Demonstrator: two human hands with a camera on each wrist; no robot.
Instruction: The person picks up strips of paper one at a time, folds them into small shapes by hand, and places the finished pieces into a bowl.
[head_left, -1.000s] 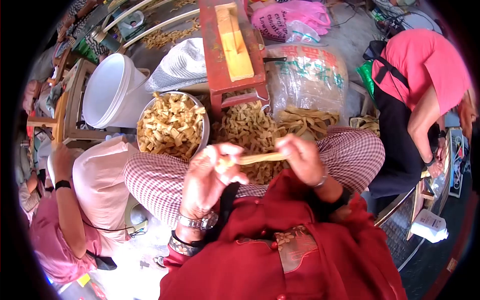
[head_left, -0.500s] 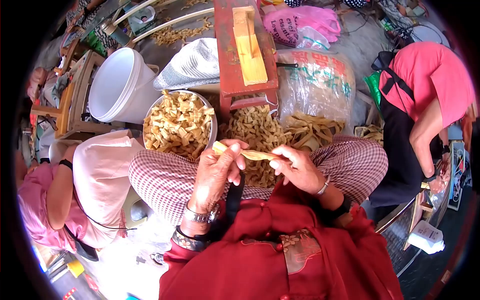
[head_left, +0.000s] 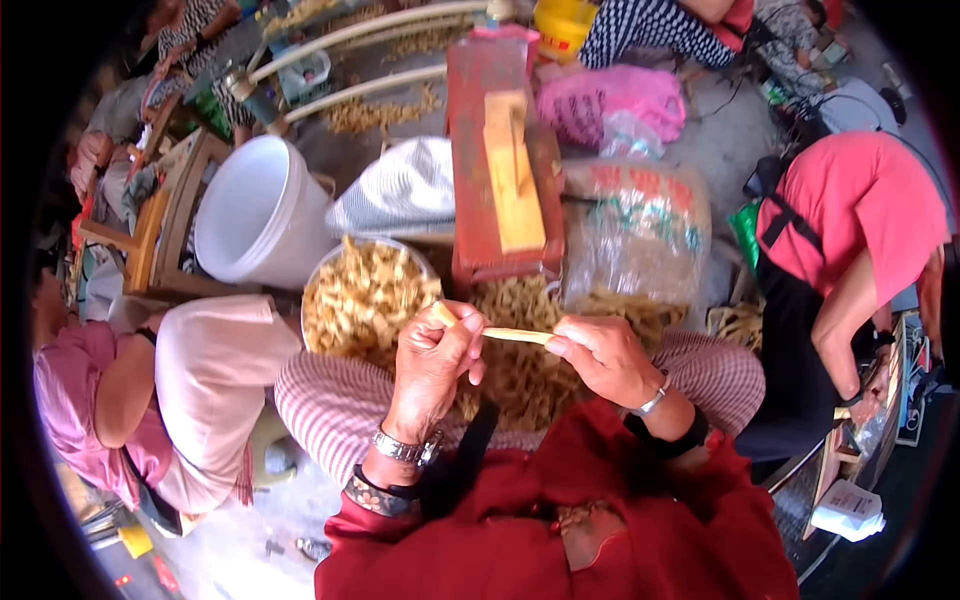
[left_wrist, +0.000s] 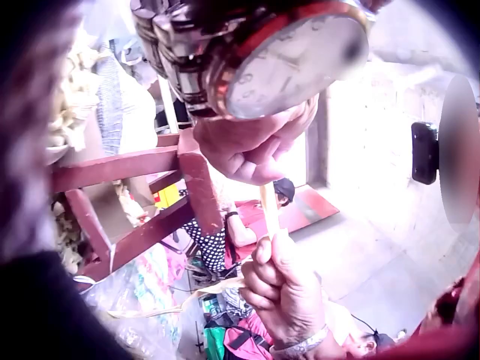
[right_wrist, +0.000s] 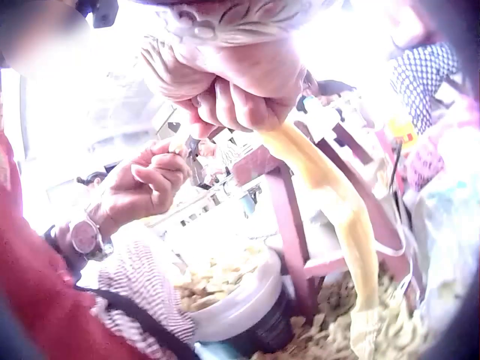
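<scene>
A pale yellow, flat pliable strip is stretched between both hands above the lap. My left hand pinches it with thumb and curled fingers, and a short yellow end pokes out above the thumb. Thumb and fingers of my right hand grip the other side. In the right wrist view, a long tail of the strip hangs down below the right hand. Just beyond the hands stands a round bowl heaped with knot-like yellow pieces; more such pieces lie in a pile beneath the strip.
Ahead is a red wooden bench with a yellow wooden block on it. A white bucket stands left, a clear plastic sack right. People sit close on either side, one in a pink top.
The left hand, spread wide at first, has closed around the strip, which now runs straight between the hands. The head view has tilted, so the bench and bowl sit lower in it.
</scene>
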